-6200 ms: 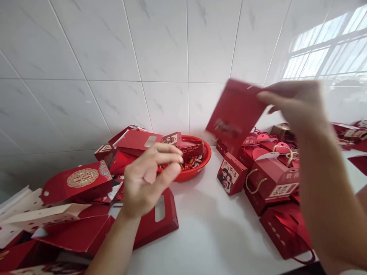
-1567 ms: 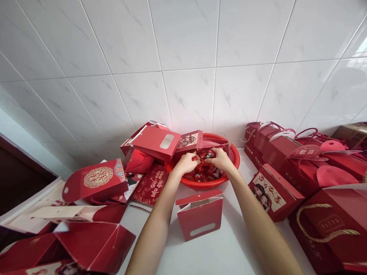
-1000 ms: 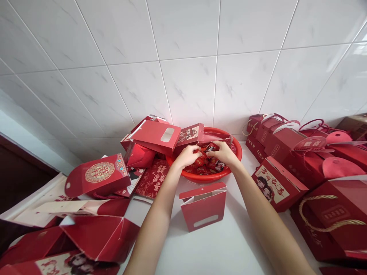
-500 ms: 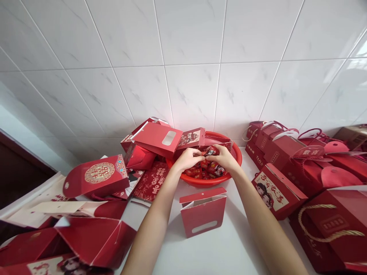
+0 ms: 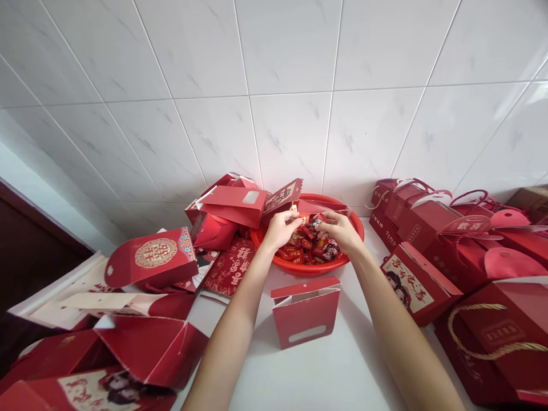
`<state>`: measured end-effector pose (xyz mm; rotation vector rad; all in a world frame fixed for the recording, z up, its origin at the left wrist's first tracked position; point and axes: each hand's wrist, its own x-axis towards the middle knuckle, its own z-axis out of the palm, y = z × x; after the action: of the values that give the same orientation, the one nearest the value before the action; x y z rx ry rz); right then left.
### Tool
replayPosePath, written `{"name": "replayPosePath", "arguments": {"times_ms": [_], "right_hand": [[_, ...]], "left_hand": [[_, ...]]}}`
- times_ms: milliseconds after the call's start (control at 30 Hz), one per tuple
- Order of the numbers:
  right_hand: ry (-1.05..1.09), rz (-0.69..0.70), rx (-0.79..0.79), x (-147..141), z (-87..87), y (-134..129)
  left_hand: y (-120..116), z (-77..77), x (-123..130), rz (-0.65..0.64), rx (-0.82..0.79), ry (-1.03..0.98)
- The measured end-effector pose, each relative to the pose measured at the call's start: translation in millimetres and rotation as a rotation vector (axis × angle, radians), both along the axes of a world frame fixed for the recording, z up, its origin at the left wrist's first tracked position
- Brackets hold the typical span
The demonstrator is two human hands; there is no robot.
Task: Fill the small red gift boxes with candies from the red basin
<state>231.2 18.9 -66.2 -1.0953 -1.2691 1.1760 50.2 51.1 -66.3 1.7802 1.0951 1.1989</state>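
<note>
White counter (image 5: 295, 379) | wrapped sweets (image 5: 312, 251) in basket (image 5: 314, 269) | left fingers (image 5: 291, 219), right fingers (image 5: 334, 226) half curled | hold unclear

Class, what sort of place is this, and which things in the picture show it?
Probably an indoor tabletop workspace, perhaps in a home or small workshop. The signs: a marbled tile wall, a white surface, and red cardboard boxes on either side of a red basket holding wrapped packets.

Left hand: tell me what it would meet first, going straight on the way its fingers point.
The left hand would probably meet the red-wrapped sweets just ahead of it, though depth is unclear here.
</note>
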Motion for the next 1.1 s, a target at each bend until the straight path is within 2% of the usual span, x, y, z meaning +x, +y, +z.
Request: {"name": "replayPosePath", "arguments": {"times_ms": [100,500,767,867,967,1033,1100], "right_hand": [[-0.019,0.063,0.008,-1,-0.6,0],[0.021,0.111,-0.006,0,1.9,-1],[0.081,0.125,-0.057,-1,6.9,-5],[0.11,0.127,-0.075,-2,8.4,-7],[0.112,0.061,-0.073,-2,8.7,-8],[0.105,0.009,-0.062,-1,8.6,-7],[0.101,-0.025,-0.052,0,8.5,-7]], "left_hand": [[-2,2.4,0,-0.023,0.005,-0.011],[-5,1.4,0,-0.213,-0.01,0.02],[-6,3.0,0,-0.231,0.004,0.016],[-5,1.9,3,-0.191,-0.003,-0.008],[-4,3.1,2,-0.058,0.003,0.025],[-4,5.7,-5,0.066,0.024,0.152],[-5,8.7,-15,0.155,0.031,0.362]]}}
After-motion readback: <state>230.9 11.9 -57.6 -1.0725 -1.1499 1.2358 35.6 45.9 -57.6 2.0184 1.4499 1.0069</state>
